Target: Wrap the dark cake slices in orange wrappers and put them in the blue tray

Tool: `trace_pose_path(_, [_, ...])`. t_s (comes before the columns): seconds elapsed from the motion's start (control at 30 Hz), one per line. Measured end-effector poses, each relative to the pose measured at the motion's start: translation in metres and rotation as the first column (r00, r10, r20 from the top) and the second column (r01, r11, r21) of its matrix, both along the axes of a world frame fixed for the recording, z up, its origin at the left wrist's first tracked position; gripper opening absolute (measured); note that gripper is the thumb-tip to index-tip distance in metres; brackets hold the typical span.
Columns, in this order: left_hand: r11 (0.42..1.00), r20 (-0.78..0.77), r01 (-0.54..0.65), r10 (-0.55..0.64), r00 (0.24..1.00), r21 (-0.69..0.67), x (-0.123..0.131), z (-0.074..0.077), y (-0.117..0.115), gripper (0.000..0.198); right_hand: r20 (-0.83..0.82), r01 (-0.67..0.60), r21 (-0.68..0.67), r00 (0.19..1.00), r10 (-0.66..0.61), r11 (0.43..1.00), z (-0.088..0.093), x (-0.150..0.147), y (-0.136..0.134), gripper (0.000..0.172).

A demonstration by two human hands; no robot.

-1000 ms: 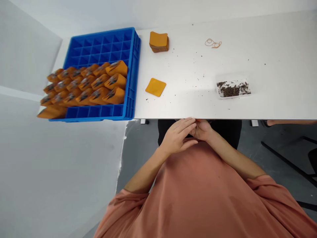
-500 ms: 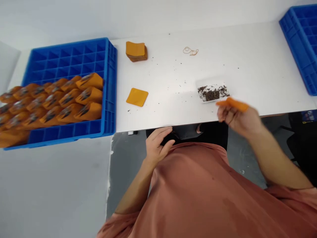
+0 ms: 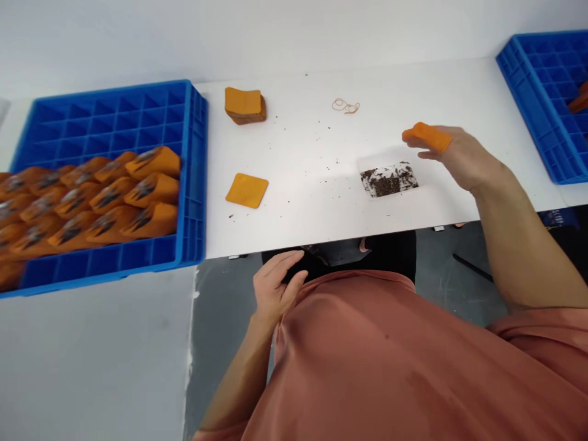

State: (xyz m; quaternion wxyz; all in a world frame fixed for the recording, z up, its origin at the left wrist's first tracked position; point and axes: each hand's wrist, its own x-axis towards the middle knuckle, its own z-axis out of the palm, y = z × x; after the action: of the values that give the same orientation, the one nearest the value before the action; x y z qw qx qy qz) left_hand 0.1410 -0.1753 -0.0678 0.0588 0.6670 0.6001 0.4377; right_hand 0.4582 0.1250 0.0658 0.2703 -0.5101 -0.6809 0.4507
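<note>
My right hand (image 3: 466,156) is raised over the table, just beyond the right edge of a shallow whitish tray (image 3: 411,168) that holds dark crumbs. Its fingers stretch to the left. A bright orange cover (image 3: 429,136) lies over one or more of them, seemingly worn rather than gripped. My left hand (image 3: 275,285) rests over my lap below the table edge, fingers extended and thumb apart, holding nothing. On the table to the left lies a flat mustard-coloured square (image 3: 247,190), with a stack of similar pieces (image 3: 243,103) behind it.
A blue divided crate (image 3: 193,177) at the left holds rows of orange pouches (image 3: 154,219) with dark contents. Another blue crate (image 3: 528,98) stands at the right, with an orange-brown item at its edge. Thin looped bands (image 3: 345,106) and scattered dark crumbs lie on the white table (image 3: 303,184).
My right hand has risen away from the tray's near right corner, and its fingers have straightened. The view has shifted right, showing more of the right crate. My left hand stays over my lap.
</note>
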Motion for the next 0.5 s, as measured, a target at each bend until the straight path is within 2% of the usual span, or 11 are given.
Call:
trace_pose_path(0.07, [1.000, -0.005, 0.016, -0.016, 1.000, 0.012, -0.002, 0.000, 0.002, 0.025, 0.105, -0.012, 0.101, 0.994, 0.001, 0.995, 0.010, 0.000, -0.002, 0.024])
trace_pose_path(0.13, [0.999, -0.011, 0.035, -0.035, 0.999, 0.030, -0.002, 0.001, 0.007, 0.025, 0.330, -0.126, 0.116, 0.941, 0.082, 0.985, 0.017, -0.006, -0.001, 0.022])
trace_pose_path(0.17, [0.998, -0.015, 0.044, -0.043, 0.999, 0.039, -0.002, 0.001, 0.010, 0.025, 0.462, -0.212, 0.090, 0.874, 0.147, 0.973, 0.019, -0.011, 0.000, 0.022])
trace_pose_path(0.27, [0.997, -0.023, 0.062, -0.061, 0.998, 0.053, 0.001, 0.001, 0.017, 0.025, 0.760, -0.426, -0.011, 0.584, 0.284, 0.905, 0.015, -0.032, 0.008, 0.022])
trace_pose_path(0.3, [0.996, -0.024, 0.065, -0.064, 0.998, 0.054, 0.002, 0.000, 0.018, 0.025, 0.808, -0.461, -0.034, 0.510, 0.296, 0.887, 0.011, -0.039, 0.010, 0.025])
trace_pose_path(0.37, [0.996, -0.026, 0.066, -0.065, 0.998, 0.056, 0.002, 0.000, 0.018, 0.026, 0.861, -0.488, -0.065, 0.413, 0.295, 0.871, 0.002, -0.051, 0.014, 0.031])
trace_pose_path(0.5, [0.998, -0.033, 0.056, -0.054, 0.998, 0.043, -0.002, -0.002, 0.014, 0.025, 0.902, -0.495, -0.088, 0.329, 0.280, 0.865, -0.012, -0.061, 0.013, 0.033])
